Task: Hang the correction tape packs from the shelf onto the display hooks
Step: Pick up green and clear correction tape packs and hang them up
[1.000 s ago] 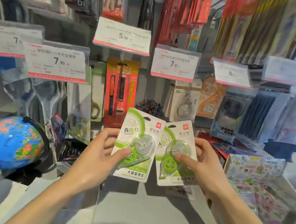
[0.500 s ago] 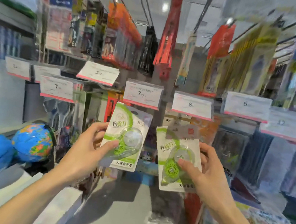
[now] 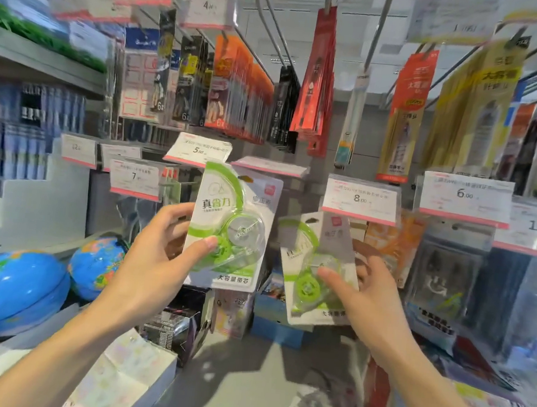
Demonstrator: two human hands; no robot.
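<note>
Left hand (image 3: 153,258): grip pinching one tape pack (image 3: 232,226), holding it up.
Right hand (image 3: 363,291): grip holding another tilted green pack (image 3: 315,270).

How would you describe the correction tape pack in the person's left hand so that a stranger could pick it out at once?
Start at the two blue globes at lower left, then follow the left hand up to the white-and-green correction tape pack it grips. Unlike the second pack, held tilted in the right hand, this one is higher and nearly upright, just below the 5.00 price tag.
</note>
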